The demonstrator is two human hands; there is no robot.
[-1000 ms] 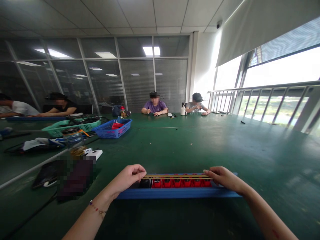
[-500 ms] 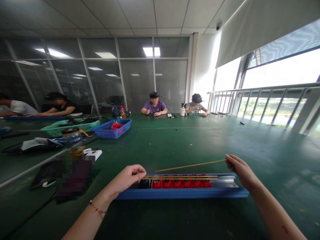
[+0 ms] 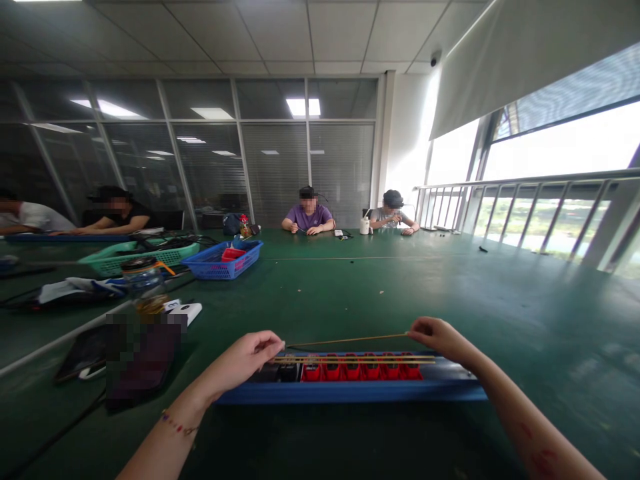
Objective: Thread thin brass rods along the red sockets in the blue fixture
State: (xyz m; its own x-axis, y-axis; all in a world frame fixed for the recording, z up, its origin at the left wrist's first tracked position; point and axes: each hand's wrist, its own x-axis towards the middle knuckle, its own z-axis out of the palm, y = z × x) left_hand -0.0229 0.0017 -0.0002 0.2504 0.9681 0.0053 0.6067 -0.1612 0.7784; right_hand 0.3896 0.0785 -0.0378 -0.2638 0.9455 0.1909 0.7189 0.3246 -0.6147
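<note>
A thin yellow rod (image 3: 350, 339) is stretched between my hands just behind the blue rail. My right hand (image 3: 433, 335) pinches its right end. At its left end, the closed fingertips of my left hand (image 3: 263, 349) meet the rod. More thin yellow rods (image 3: 355, 360) lie lengthwise over the blue rail (image 3: 350, 392). Beneath them sits a row of several red blocks (image 3: 353, 371) with dark tops, and a black block (image 3: 287, 372) stands at the left of the row, partly behind my left hand.
Left on the green table (image 3: 310, 300) are a blue basket (image 3: 223, 268), a green basket (image 3: 105, 263), a jar (image 3: 145, 287), a white device (image 3: 190, 313) and a dark pouch (image 3: 145, 360). Across sit a person in purple (image 3: 307, 217) and another in grey (image 3: 393, 217); others work far left.
My right hand has moved left and slightly down with the rod. The rod's left end has shifted left to my left fingertips. My left hand has moved slightly left.
</note>
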